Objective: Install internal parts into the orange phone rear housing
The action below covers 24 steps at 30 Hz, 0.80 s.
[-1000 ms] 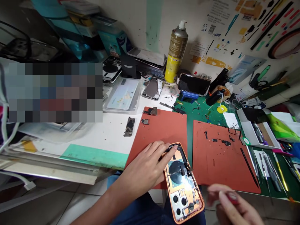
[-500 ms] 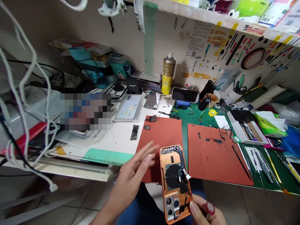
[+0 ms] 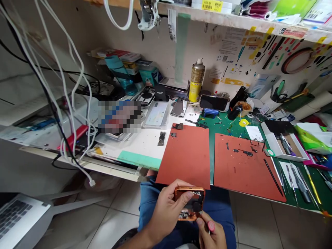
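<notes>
An orange phone frame (image 3: 190, 189), its inside partly in shadow, is tilted above my lap. My left hand (image 3: 168, 204) wraps its left side, with the thumb lying over the inner face. My right hand (image 3: 212, 231) is at the frame's lower right corner and also holds a tool with a round pink-red end (image 3: 211, 226); the rest of that tool is hidden by my fingers. Beyond the frame lies a red mat (image 3: 186, 155), with small phone parts (image 3: 177, 127) at its far left corner.
A second red mat (image 3: 249, 173) bears small parts and a black stick. Tweezers and other tools (image 3: 301, 183) lie to the right, near an open box (image 3: 290, 148). White cables (image 3: 75, 86) hang at left; a laptop (image 3: 23, 214) is lower left.
My left hand has come from beside the phone frame to grasp it. The frame has tilted and sits lower in view. The camera view has shifted left.
</notes>
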Motion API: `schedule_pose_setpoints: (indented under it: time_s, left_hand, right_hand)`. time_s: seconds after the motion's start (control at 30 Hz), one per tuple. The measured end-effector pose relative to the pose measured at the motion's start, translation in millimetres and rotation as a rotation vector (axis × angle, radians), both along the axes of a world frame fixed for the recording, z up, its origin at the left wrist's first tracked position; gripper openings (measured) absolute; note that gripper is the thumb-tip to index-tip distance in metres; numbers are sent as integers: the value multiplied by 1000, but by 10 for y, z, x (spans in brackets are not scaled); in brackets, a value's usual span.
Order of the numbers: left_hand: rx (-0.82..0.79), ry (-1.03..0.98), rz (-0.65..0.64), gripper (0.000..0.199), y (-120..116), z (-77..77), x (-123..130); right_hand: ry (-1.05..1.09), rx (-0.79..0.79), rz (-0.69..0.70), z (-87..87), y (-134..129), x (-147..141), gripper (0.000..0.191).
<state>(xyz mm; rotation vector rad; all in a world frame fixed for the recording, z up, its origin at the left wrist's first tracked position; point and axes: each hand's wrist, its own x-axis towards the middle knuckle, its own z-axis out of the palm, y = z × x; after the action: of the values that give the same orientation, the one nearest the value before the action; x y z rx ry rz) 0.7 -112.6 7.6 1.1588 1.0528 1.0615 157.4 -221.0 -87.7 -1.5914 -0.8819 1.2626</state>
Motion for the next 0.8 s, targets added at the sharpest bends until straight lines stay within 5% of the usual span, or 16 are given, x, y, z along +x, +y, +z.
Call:
schedule_pose_setpoints:
  time_s: [0.1, 0.27, 0.8]
  left_hand:
    - [315, -24, -72, 15, -90, -82, -11]
    - [518, -128, -143, 23, -174, -292, 32]
    - [689, -176, -234, 32, -216, -431, 80]
  right_hand:
    - [24, 97, 78, -80, 71, 38, 56]
    - [-17, 148, 77, -220, 129, 135, 57]
    - [-137, 240, 54, -374, 116, 231, 39]
